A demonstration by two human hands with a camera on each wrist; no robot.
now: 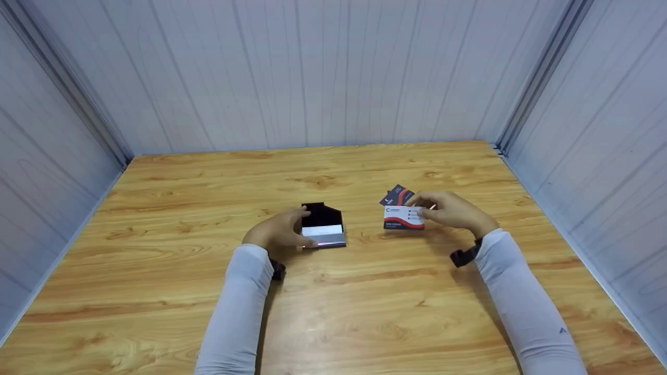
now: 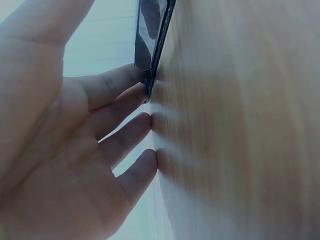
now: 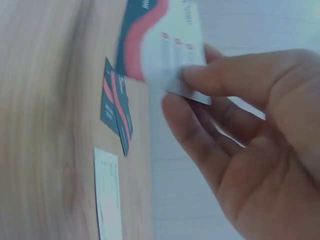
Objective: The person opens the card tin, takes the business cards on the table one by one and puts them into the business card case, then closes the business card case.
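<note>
Head view: At 6 o'clock, a left hand (image 1: pixel 279 228) grips an open black-and-silver card case (image 1: pixel 331 238) on a wood-grain table (image 1: pixel 338 312) — thumb at its front edge. At 4 o'clock, a right hand (image 1: pixel 452 209) pinches a white, red and navy rectangular card (image 1: pixel 398 219).

Left wrist view: Fingertips (image 2: pixel 131 75) meet the case toward 12 o'clock.

Right wrist view: Navy-and-red cards (image 3: pixel 122 110) lie at 9 o'clock — a white card (image 3: pixel 108 195) at 7.

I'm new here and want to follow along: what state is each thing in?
Card case: open.
White piece inside: partly showing.
White-and-dark card: lifted, pinched in the right hand.
Two dark cards: overlapping on the table.
Pale card or cards: on the table, count unclear.
Left hand: holding the case's side.
</note>
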